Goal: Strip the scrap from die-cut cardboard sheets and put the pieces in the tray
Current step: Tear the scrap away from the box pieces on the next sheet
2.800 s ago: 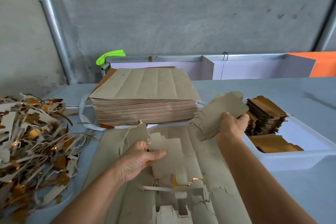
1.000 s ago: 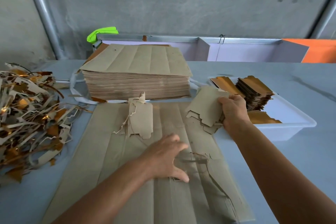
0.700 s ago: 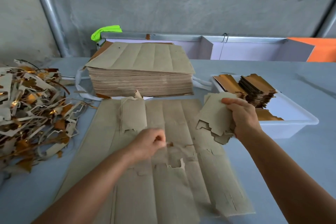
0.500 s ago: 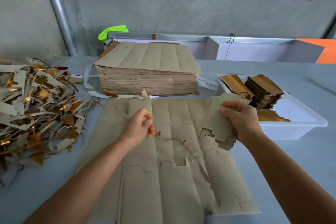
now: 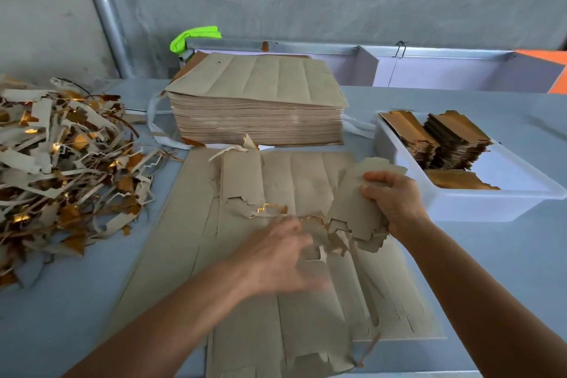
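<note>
The right hand [image 5: 395, 205] is curled round a small bundle of stripped pieces [image 5: 352, 202], thumb on the near face and fingers wrapped over the top edge, so the grey-brown card stands tilted up off the sheet. It holds them just short of the white tray [image 5: 466, 209], which lies directly to the right of the working sheet.

The left hand [image 5: 276, 258] lies low over the middle of the working sheet [image 5: 245, 301], fingers spread and reaching toward the torn patch beside the bundle. It is blurred, so I cannot tell whether the fingertips pinch anything or only touch the card.

The working sheet is spread flat on the pale blue table [image 5: 46, 331], scored in long strips. Near its middle the card is ragged, with gold foil glinting along the broken edge. On its far left part one loose panel [image 5: 242, 175] is partly lifted.

Inside the tray, against the far wall, stand two stacks of finished pieces [image 5: 445, 141], gold side up, with one more gold piece lying flat nearer the sheet.

Just beyond the sheet's far edge sits a thick stack of uncut sheets [image 5: 260, 113]. Behind that stack is a bright green object [image 5: 193, 37] on a metal rail. Well to the left of the sheet is a tangled scrap heap [image 5: 61, 169] of grey strips and gold bits.
</note>
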Motion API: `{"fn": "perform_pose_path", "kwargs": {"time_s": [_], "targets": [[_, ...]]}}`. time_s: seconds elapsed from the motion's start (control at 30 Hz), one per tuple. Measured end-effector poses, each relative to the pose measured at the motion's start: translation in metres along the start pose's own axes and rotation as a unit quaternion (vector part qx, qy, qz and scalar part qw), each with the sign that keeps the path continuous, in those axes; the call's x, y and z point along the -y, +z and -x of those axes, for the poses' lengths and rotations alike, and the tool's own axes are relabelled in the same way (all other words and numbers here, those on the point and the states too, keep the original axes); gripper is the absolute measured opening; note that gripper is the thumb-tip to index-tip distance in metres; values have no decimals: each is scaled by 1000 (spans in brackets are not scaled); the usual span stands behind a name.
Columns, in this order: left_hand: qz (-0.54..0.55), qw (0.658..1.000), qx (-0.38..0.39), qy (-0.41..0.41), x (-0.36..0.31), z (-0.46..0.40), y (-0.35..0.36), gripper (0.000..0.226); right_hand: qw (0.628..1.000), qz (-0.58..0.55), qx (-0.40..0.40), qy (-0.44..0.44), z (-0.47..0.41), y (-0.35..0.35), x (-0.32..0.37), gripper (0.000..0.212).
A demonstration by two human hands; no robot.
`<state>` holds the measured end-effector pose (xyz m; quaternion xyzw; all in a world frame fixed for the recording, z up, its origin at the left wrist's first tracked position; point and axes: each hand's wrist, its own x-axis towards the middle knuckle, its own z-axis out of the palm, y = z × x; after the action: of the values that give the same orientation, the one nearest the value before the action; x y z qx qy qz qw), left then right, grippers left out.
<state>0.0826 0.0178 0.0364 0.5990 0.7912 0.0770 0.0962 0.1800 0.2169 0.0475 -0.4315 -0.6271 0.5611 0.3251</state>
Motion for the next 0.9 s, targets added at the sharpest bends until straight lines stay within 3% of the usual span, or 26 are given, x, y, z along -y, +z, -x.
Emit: {"fn": "perform_pose_path", "kwargs": {"time_s": [0.07, 0.27, 0.43, 0.53, 0.6, 0.67, 0.8, 0.9], "targets": [[-42, 997, 65, -10, 3, -3, 8, 76, 1000, 0, 5, -2, 3, -2, -1, 24], [130, 990, 50, -28, 18, -7, 5, 32, 1000, -3, 9, -4, 7, -17, -4, 22], [223, 973, 17, -62, 31, -7, -7, 24, 1000, -8, -9, -13, 6, -27, -1, 22], [240, 965, 29, -103, 24, -8, -12, 40, 1000, -19, -19, -10, 4, -29, 2, 23], [145, 980, 71, -118, 10, -14, -6, 52, 1000, -24, -18, 2, 5, -25, 1, 24], [96, 985, 92, -111, 0, -20, 2, 44, 999, -33, -9, 13, 8, -20, -1, 23], [138, 982, 107, -73, 3, -25, 2, 15, 999, -27, -1, 18, 11, -21, -4, 22], [252, 964, 80, -23, 18, -23, -9, 15, 1000, -2, -8, 4, 7, -29, -3, 21]]}}
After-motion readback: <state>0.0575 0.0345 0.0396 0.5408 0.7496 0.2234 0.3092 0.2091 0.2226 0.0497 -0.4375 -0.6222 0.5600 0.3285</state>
